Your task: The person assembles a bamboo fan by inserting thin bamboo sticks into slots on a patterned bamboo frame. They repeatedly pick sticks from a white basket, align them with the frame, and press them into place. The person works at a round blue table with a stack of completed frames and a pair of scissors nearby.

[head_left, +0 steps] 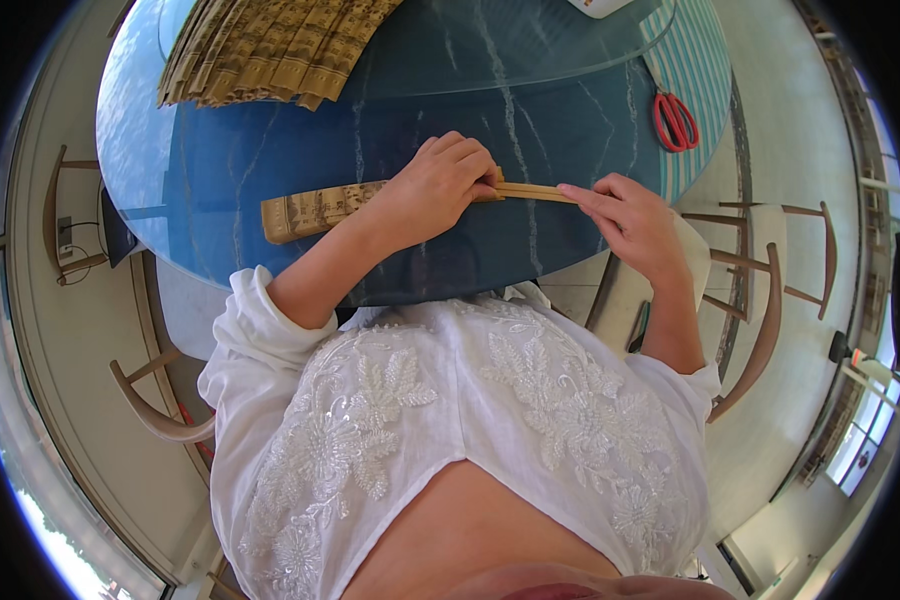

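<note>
Fingers of the left hand (435, 188) are curled over and pinching the end of one long brown printed packet (320, 212), thumb below and fingertips bunched on top. From those fingers the packet runs leftward beneath the wrist to a blunt, squared end lying beyond it. Out of the packet's other end, between the two hands, comes one slim tan piece (532, 191) with a line along its length; whether it is one strip or two sticks side by side, I cannot tell. Thumb and forefinger of the right hand (625, 218) pinch its far tip, while the remaining fingers of that hand bend loosely inward. Closer to the body than either set of fingers is one white blouse (395, 385) with beaded leaves and flowers. Under the fingers spreads one blue, white-veined table (590, 130). Ahead and to the right of the right fingers lies one pair of red-handled scissors (676, 123), on one striped mat (708, 85). Ahead and to the left of the left fingers sits one fan of brown strips (280, 50), overlapped too closely to count. Farthest out, two wooden chairs (165, 429) stand left of the fingers and two curved-back seats (767, 340) stand right.
</note>
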`<state>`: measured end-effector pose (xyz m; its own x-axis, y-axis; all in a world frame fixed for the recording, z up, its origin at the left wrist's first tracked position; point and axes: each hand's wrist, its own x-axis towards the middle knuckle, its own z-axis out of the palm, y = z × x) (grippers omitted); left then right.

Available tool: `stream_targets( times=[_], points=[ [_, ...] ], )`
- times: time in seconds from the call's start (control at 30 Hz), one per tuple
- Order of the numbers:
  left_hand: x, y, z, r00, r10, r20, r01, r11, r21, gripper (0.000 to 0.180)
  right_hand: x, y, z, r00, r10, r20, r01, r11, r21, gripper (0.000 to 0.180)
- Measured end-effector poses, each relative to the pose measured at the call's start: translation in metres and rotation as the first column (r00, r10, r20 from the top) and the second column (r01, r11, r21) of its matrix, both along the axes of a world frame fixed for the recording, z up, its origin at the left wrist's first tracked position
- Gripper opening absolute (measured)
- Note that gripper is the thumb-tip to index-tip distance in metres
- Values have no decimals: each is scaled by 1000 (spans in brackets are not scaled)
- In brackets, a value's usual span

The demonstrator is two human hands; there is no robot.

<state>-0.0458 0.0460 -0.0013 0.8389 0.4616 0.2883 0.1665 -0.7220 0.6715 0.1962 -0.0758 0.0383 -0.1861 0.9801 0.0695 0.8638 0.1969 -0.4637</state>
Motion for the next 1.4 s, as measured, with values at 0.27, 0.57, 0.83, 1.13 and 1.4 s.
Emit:
stream_targets(
  times=[0.27,0.57,0.83,1.13,1.4],
  points=[
    [-34,-19,34,966,232,114,-236,971,27,14,-25,9,-6,998,45,36,-49,991,123,38],
    [-86,-60,-5,780,622,62,-260,412,-873,29,-63,5,-10,981,59,-182,-30,987,160,35],
    [-94,-68,-10,761,640,104,-272,461,-845,24,-96,11,-18,958,91,-274,-48,986,160,37],
    [-109,-66,-16,653,709,266,-306,568,-764,21,-102,4,-18,818,-77,-570,-51,978,-204,40],
    [-125,-64,-10,710,677,196,-241,495,-835,25,-65,-16,-33,581,-313,-751,-193,844,-501,37]
  ],
)
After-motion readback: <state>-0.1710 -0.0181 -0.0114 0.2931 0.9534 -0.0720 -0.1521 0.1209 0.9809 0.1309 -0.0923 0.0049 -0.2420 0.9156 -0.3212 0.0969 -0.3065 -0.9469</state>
